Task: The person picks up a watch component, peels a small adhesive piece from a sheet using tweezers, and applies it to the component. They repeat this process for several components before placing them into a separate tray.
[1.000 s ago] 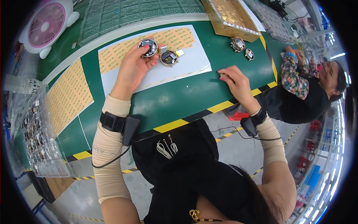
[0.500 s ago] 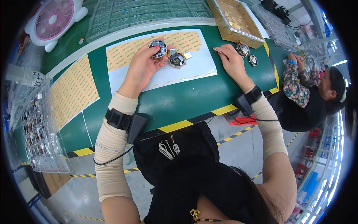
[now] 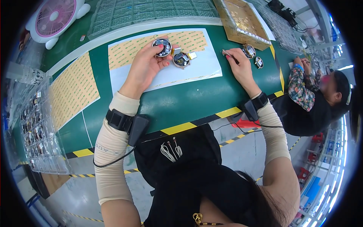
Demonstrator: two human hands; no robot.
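Observation:
My left hand (image 3: 143, 68) grips a round watch housing (image 3: 162, 48) with an exposed circuit board, the thumb lying over its edge. A second open watch part (image 3: 181, 59) is joined to it at the fingertips, with a small silvery tab (image 3: 193, 55) sticking out on its right. Both are above the white and tan sheet. Farther right, my right hand (image 3: 240, 68) is closed in a pinch over the green mat. Whatever is between its fingertips is too small to make out. Just beyond its knuckles lie another round watch housing (image 3: 249, 50) and a smaller watch part (image 3: 258, 62).
A sheet of tan adhesive pieces (image 3: 75, 90) lies at left, beside clear trays (image 3: 41, 132) of parts. A cardboard box (image 3: 247, 38) with small tan pieces stands at the back right. Clear trays (image 3: 151, 15) and a pink-white fan (image 3: 55, 17) are behind. A co-worker (image 3: 314, 98) sits at right.
My right hand has drawn slightly right and toward me, its fingertips curling inward. My left hand keeps its hold on the watch housing, nearly still.

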